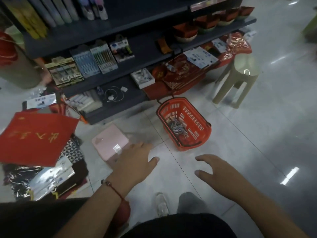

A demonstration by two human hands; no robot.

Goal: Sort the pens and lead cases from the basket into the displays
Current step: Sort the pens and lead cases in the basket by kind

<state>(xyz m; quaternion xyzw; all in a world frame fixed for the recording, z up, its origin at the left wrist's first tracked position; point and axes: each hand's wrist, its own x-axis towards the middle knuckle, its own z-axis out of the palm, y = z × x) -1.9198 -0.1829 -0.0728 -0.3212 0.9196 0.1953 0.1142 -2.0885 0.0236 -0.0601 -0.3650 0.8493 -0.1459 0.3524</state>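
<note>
Glossy floor tiles (257, 134) are throwing back the ceiling lights; the red basket (202, 133) is showing slotted, smooth plastic; the stool (240, 78) at far right is looking like matt plastic; foil bags (49, 179) at near left are gleaming.

Basket (202, 134), stool (237, 83) on tiled floor (240, 152)

Bare forearms, thin red string bracelet (114, 189) with small beads on the left wrist, black top, grey trouser leg (190, 202), white shoe (162, 204)
</note>
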